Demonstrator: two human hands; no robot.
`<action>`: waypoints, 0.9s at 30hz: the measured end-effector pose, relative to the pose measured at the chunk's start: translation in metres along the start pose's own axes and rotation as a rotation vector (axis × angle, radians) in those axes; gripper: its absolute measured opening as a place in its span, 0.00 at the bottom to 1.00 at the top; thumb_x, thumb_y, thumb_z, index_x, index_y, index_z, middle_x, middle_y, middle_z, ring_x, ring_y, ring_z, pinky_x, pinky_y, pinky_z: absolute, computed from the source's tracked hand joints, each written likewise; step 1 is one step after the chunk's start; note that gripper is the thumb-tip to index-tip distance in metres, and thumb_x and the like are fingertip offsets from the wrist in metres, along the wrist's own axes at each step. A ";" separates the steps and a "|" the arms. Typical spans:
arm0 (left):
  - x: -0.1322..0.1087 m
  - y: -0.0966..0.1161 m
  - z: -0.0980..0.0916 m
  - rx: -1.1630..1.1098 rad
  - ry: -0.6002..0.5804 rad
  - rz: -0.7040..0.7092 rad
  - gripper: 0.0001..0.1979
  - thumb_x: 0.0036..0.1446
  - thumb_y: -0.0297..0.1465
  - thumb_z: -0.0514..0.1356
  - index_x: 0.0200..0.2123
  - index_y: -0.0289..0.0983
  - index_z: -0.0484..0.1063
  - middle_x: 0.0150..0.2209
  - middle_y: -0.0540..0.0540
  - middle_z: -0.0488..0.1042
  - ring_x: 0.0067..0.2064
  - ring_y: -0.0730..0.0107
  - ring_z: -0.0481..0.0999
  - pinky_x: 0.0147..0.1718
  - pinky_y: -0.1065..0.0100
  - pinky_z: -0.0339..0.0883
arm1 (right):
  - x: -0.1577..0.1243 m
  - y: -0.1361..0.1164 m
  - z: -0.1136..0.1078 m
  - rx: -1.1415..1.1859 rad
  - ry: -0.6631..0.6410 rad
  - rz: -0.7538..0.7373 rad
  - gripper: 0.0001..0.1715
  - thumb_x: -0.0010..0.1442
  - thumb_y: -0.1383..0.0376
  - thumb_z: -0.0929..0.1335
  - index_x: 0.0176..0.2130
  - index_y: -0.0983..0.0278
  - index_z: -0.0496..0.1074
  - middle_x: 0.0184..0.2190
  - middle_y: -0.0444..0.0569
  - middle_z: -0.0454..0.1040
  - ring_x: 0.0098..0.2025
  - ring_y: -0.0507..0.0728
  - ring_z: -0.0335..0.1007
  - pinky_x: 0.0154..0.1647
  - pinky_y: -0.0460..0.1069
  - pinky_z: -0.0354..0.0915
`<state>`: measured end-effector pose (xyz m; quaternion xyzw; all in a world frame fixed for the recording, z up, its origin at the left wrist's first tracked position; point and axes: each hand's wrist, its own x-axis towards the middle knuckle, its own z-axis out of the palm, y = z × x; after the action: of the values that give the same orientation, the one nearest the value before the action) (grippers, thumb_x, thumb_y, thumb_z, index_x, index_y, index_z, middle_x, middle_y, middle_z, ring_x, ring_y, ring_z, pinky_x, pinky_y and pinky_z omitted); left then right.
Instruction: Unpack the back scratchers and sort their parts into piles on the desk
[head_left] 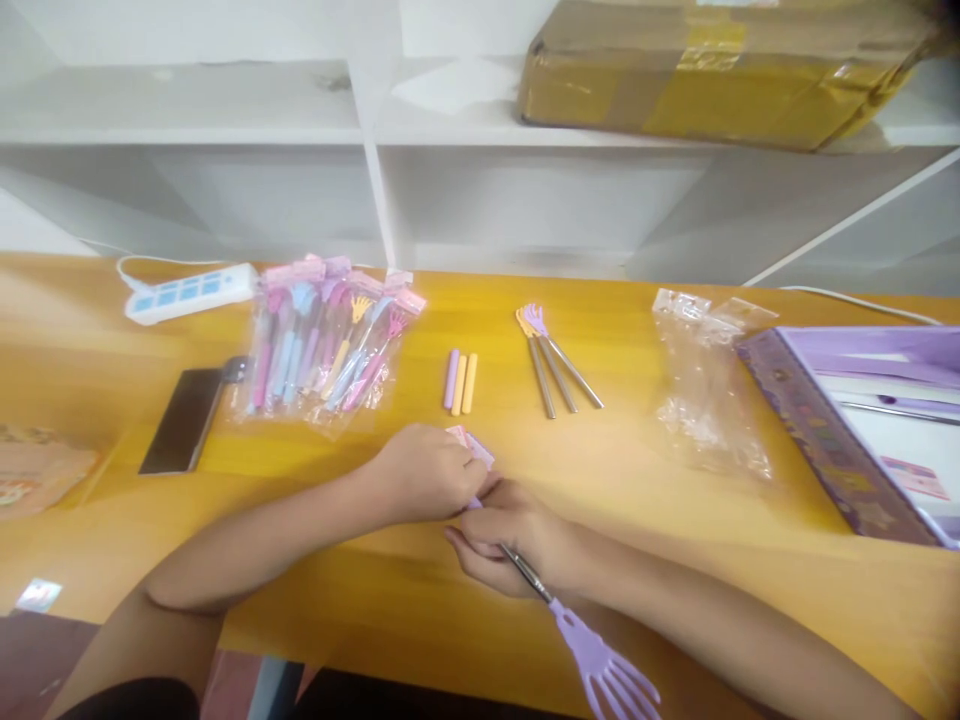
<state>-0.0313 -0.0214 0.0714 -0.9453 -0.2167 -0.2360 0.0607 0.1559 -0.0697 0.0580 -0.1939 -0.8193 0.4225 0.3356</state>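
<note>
My right hand is closed around the metal rod of a purple hand-shaped back scratcher, whose claw end points toward me past the table edge. My left hand is closed, pinching a small pink-topped clear packet at the scratcher's handle end. The two hands touch above the wooden table. Beyond them lie three loose grips, purple, orange and yellow, side by side, and three bare scratchers with metal rods.
A pile of packed scratchers lies at the back left beside a white power strip and a dark flat object. Empty clear bags and an open purple box sit at the right. A taped cardboard box rests on the white shelf.
</note>
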 end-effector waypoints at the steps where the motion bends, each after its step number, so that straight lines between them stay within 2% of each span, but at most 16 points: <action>1: -0.001 -0.001 0.003 -0.006 0.045 0.031 0.21 0.71 0.28 0.58 0.22 0.39 0.66 0.18 0.50 0.68 0.20 0.67 0.68 0.20 0.64 0.51 | -0.002 0.001 -0.001 -0.050 -0.024 -0.065 0.25 0.69 0.73 0.63 0.25 0.60 0.48 0.20 0.37 0.47 0.25 0.49 0.41 0.28 0.47 0.47; 3: -0.001 -0.005 0.007 -0.020 0.102 0.106 0.23 0.72 0.31 0.57 0.21 0.39 0.64 0.18 0.50 0.67 0.20 0.68 0.67 0.19 0.63 0.50 | -0.005 0.001 -0.004 -0.159 -0.103 -0.140 0.20 0.68 0.76 0.62 0.26 0.61 0.55 0.21 0.38 0.55 0.25 0.49 0.44 0.28 0.47 0.49; 7: 0.000 -0.012 0.006 0.002 0.123 0.185 0.24 0.74 0.33 0.56 0.21 0.40 0.64 0.18 0.51 0.68 0.20 0.68 0.67 0.18 0.62 0.50 | -0.012 -0.004 -0.007 -0.374 -0.230 -0.073 0.18 0.69 0.74 0.61 0.27 0.63 0.63 0.22 0.41 0.62 0.24 0.50 0.47 0.26 0.48 0.47; 12: 0.006 -0.021 -0.005 0.043 0.148 0.210 0.24 0.73 0.32 0.57 0.21 0.40 0.65 0.18 0.52 0.66 0.19 0.68 0.65 0.18 0.61 0.50 | -0.014 -0.015 -0.008 -0.400 -0.344 0.014 0.14 0.68 0.74 0.63 0.30 0.64 0.67 0.22 0.40 0.66 0.22 0.49 0.48 0.24 0.48 0.42; 15: 0.007 -0.028 -0.009 0.050 0.090 0.202 0.24 0.73 0.32 0.57 0.21 0.40 0.65 0.18 0.52 0.67 0.19 0.69 0.64 0.18 0.62 0.49 | -0.012 -0.018 -0.013 -0.420 -0.373 0.025 0.15 0.69 0.74 0.63 0.30 0.64 0.67 0.22 0.40 0.65 0.22 0.49 0.47 0.23 0.48 0.41; 18: 0.005 -0.033 -0.005 0.044 0.030 0.145 0.23 0.72 0.31 0.57 0.21 0.39 0.65 0.18 0.51 0.68 0.19 0.70 0.65 0.19 0.63 0.47 | -0.008 -0.020 -0.020 -0.456 -0.312 -0.007 0.16 0.71 0.74 0.62 0.31 0.64 0.69 0.22 0.40 0.64 0.22 0.49 0.47 0.23 0.48 0.45; 20: 0.004 -0.035 0.001 0.009 0.046 0.094 0.21 0.70 0.30 0.58 0.21 0.39 0.66 0.18 0.51 0.69 0.20 0.69 0.67 0.20 0.63 0.49 | -0.004 -0.021 -0.025 -0.557 -0.168 -0.034 0.17 0.75 0.69 0.61 0.35 0.65 0.73 0.25 0.42 0.68 0.23 0.50 0.52 0.24 0.48 0.49; 22: 0.002 -0.037 0.005 -0.056 0.034 0.058 0.19 0.69 0.29 0.58 0.23 0.39 0.69 0.19 0.51 0.71 0.22 0.69 0.69 0.22 0.65 0.51 | 0.000 -0.021 -0.030 -0.700 0.004 -0.020 0.18 0.80 0.61 0.61 0.45 0.65 0.77 0.35 0.48 0.75 0.26 0.51 0.59 0.25 0.47 0.54; 24: 0.002 -0.037 0.008 -0.124 -0.006 0.036 0.17 0.69 0.29 0.59 0.24 0.39 0.71 0.20 0.51 0.73 0.23 0.68 0.71 0.23 0.65 0.53 | 0.004 -0.020 -0.034 -0.751 0.133 -0.049 0.21 0.81 0.56 0.61 0.52 0.65 0.77 0.45 0.54 0.77 0.31 0.52 0.66 0.28 0.47 0.59; 25: 0.002 -0.036 0.009 -0.152 -0.014 0.028 0.17 0.69 0.29 0.60 0.24 0.39 0.71 0.20 0.51 0.73 0.23 0.68 0.71 0.24 0.65 0.53 | 0.005 -0.019 -0.035 -0.700 0.135 -0.104 0.21 0.81 0.55 0.60 0.51 0.65 0.76 0.47 0.55 0.76 0.34 0.52 0.68 0.31 0.46 0.62; 27: 0.002 -0.032 0.011 -0.182 0.008 0.007 0.19 0.70 0.29 0.60 0.23 0.39 0.69 0.20 0.52 0.72 0.24 0.68 0.69 0.25 0.64 0.54 | 0.008 -0.015 -0.034 -0.506 0.052 -0.223 0.21 0.82 0.58 0.60 0.43 0.65 0.74 0.43 0.50 0.76 0.36 0.50 0.69 0.36 0.45 0.64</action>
<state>-0.0390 0.0111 0.0634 -0.9468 -0.1907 -0.2581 -0.0236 0.1742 -0.0545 0.0870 -0.1907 -0.9063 0.1596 0.3418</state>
